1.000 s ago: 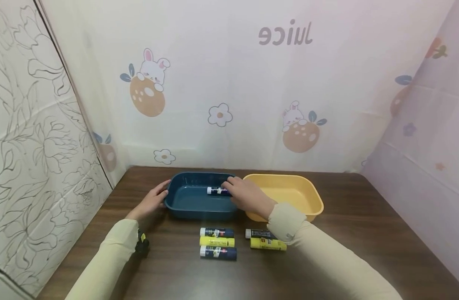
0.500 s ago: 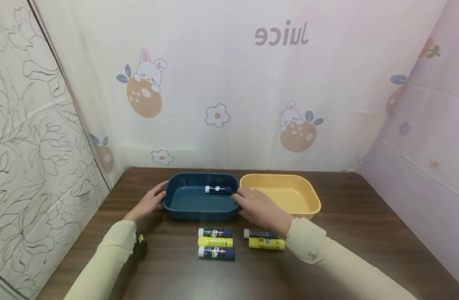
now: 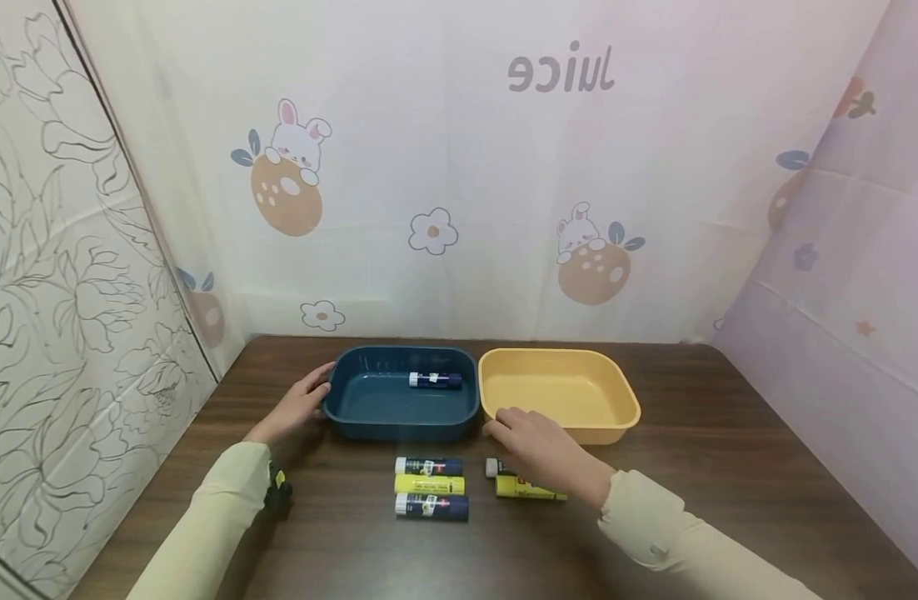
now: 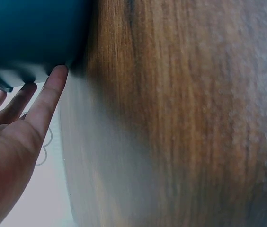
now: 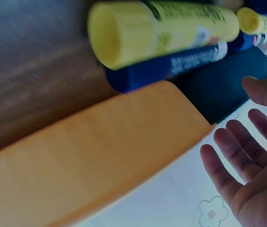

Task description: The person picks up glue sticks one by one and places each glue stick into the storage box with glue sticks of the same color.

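My left hand rests on the left side of the blue tray, its extended fingertips against the outer wall in the left wrist view. A dark blue glue stick with a white end lies inside that tray. Fingers spread and holding nothing, my right hand hovers in front of the yellow tray. Below it lie a dark glue stick, mostly covered by the hand in the head view, and a yellow glue stick. The right wrist view shows this yellow stick beside the dark blue one.
Left of that pair, a dark glue stick, a yellow one and another dark one lie in a stack of rows on the wooden table. A small black-and-yellow object shows by the left sleeve. A printed curtain hangs behind.
My right hand has let go of the glue stick in the blue tray, withdrawn from it and moved right and nearer, over the pair of glue sticks. My left hand stays at the tray.
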{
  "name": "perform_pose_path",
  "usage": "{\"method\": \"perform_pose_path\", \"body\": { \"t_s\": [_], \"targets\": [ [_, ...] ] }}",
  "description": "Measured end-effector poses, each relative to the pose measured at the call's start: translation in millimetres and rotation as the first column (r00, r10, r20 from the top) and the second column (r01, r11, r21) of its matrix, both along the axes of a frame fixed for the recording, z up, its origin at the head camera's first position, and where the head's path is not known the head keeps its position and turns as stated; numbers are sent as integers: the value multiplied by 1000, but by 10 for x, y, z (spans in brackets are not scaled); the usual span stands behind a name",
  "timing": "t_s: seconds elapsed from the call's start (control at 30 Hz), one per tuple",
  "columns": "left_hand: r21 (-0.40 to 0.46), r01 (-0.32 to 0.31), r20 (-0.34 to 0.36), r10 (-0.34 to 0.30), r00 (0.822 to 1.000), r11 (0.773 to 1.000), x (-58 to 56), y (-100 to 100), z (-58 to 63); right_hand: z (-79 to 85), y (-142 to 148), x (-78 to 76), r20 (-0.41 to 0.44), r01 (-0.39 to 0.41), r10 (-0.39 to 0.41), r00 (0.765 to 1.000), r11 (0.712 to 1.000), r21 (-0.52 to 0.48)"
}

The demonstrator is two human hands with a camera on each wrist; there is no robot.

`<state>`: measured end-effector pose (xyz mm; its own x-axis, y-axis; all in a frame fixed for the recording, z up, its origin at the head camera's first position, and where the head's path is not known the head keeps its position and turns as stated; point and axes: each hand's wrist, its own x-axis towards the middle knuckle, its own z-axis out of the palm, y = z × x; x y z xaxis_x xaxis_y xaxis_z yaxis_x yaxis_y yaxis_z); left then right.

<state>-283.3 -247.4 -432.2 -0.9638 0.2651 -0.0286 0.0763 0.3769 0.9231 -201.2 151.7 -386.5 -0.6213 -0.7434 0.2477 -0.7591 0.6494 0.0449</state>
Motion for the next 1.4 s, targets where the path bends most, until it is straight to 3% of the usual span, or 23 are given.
{"method": "perform_pose_path", "body": {
  "t_s": [0.2, 0.6, 1.0, 1.4],
  "targets": [
    [9, 6, 4, -6, 1000, 1000, 4, -1, -4, -82, 145, 110, -19, 16, -16, 1000, 1000, 16],
    [14, -3, 14, 3, 1000, 1000, 7, -11, 3, -276, 248, 281, 27, 38, -38, 999, 999, 23],
    [29, 4, 19, -4, 1000, 1000, 8, -4, 3, -419, 270, 331, 59, 114, -115, 992, 993, 25],
    [19, -1, 13, 1, 1000, 1000, -10, -7, -20, -460, 256, 343, -1, 126, -126, 992, 992, 17]
  ]
}}
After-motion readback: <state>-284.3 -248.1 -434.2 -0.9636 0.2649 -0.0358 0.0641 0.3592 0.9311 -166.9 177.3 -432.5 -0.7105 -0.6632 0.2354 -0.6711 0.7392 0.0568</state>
